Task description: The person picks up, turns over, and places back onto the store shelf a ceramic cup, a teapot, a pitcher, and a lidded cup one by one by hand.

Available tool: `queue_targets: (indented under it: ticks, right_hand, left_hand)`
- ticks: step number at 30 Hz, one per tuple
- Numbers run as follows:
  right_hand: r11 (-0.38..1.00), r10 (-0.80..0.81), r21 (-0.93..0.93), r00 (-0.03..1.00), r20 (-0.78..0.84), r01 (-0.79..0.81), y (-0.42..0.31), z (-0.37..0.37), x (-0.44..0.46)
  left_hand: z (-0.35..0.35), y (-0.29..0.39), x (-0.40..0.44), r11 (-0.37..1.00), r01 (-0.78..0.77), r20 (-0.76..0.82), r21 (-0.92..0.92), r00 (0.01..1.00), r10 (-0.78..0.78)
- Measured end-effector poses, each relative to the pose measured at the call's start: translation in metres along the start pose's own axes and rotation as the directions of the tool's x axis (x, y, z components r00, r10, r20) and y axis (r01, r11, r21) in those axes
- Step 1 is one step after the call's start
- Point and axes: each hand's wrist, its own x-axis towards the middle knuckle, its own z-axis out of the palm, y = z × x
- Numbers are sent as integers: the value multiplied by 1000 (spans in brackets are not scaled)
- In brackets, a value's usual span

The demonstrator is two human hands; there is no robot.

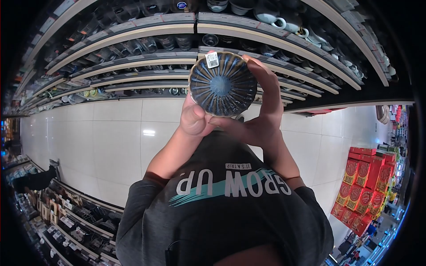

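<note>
A small round ceramic bowl (220,85) with a fluted dark blue-brown surface and a lighter blue centre is held up between both hands, in front of the shelves. A white price sticker (212,60) with a printed code is stuck near its far edge. My left hand (194,120) grips the bowl at its lower left, thumb at the near rim and the other fingers mostly hidden behind it. Curved round the right side is my right hand (270,104), with fingers at the upper right rim and the thumb along the near edge.
Long shelves (253,33) of cups, bowls and glassware curve across the front. Red gift boxes (361,186) are stacked on the right. More shelving (75,221) stands at the lower left, beyond a pale tiled floor (117,133).
</note>
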Motion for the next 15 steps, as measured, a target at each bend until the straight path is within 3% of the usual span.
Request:
queue_targets:
  ticks: [15]
  right_hand:
    - [999,38,6,997,64,-39,-2,-14,3]
  left_hand:
    - [-3,-9,2,999,21,-5,-28,1000,-21]
